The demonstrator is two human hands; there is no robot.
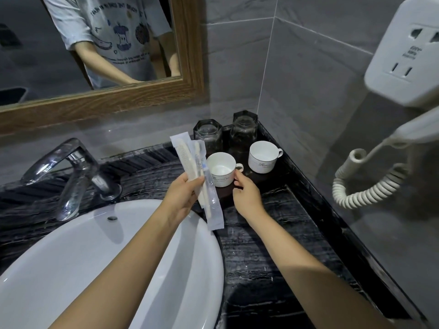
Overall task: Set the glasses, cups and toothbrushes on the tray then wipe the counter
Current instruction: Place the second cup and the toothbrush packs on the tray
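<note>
My left hand (184, 194) holds up a bunch of wrapped toothbrush and comb packets (198, 176) above the sink's right edge. My right hand (247, 194) touches the handle of the near white cup (222, 169), fingers curled at it. A second white cup (263, 156) stands to its right. Two dark glasses sit upside down behind them, one on the left (208, 135) and one on the right (244, 128). All stand on a dark tray (268, 180) in the counter's back right corner.
A white basin (83, 257) fills the lower left, with a chrome faucet (73, 172) behind it. The black marble counter (273, 252) runs along the right wall. A wall hair dryer unit (406, 55) with a coiled cord (365, 184) hangs at right. A wood-framed mirror (118, 98) is above.
</note>
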